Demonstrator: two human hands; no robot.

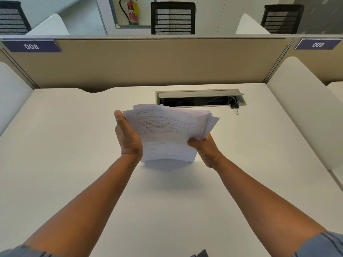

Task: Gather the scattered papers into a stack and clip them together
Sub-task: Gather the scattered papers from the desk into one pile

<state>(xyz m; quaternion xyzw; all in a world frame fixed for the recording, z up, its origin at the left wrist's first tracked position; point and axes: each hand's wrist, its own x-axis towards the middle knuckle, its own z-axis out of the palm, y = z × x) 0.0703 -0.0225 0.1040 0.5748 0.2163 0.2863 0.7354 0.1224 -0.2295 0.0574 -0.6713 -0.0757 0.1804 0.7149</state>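
A loose stack of printed white papers (167, 132) is held up above the white desk (74, 145), its sheets uneven at the top and right edges. My left hand (127, 136) lies flat along the stack's left edge, thumb straight up beside it. My right hand (204, 147) grips the stack's lower right edge with fingers curled round it. A small black binder clip (235, 107) lies on the desk at the back right, just in front of the cable tray, apart from both hands.
A grey cable tray (201, 97) with its lid raised is set into the desk behind the papers. A beige partition (148, 62) closes off the back, and white side dividers (304, 115) stand on both sides. Black chairs (172, 17) stand beyond.
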